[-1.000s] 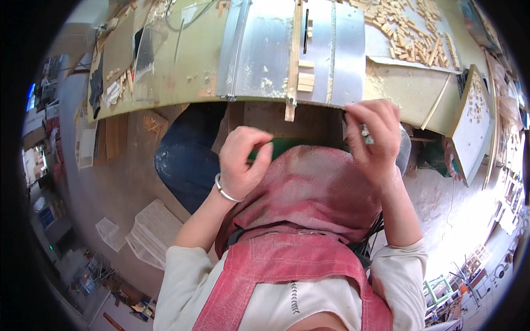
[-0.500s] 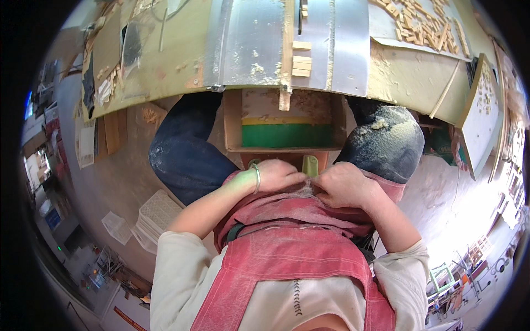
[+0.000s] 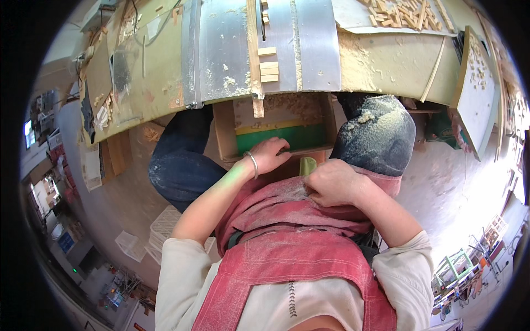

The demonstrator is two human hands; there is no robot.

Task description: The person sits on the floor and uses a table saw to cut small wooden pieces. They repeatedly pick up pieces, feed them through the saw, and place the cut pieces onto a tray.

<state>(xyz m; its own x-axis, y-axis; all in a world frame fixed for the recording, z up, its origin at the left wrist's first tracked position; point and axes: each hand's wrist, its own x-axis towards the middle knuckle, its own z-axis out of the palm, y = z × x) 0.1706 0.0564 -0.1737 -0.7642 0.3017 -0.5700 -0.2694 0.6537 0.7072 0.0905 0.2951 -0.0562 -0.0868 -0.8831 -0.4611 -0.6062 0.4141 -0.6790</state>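
My left hand (image 3: 268,156), with a bracelet (image 3: 253,164) at its wrist, is over the front rim of a cardboard box (image 3: 220,129). Its fingers are curled together, with a small dark spot at their tips that I cannot make out. Against the dusty red apron (image 3: 276,204) over my lap, my right hand (image 3: 335,182) is closed in a loose fist; what it holds, if anything, is hidden. Beside its knuckles a curved yellow-green piece (image 3: 307,165) stands up. Inside the box are wood scraps (image 3: 290,105) and a green panel (image 3: 309,138).
Beyond the box spans a workbench with a metal plate (image 3: 221,49), a wooden strip (image 3: 254,60) and small wooden blocks (image 3: 269,71). Many wood pieces (image 3: 400,14) lie on a sheet at the far right. A tilted board (image 3: 477,94) stands right; white plastic baskets (image 3: 163,226) are at left.
My left hand has left the lap beside my right hand and moved forward and left to the box's rim. My right hand remains at the apron. The view has shifted slightly.
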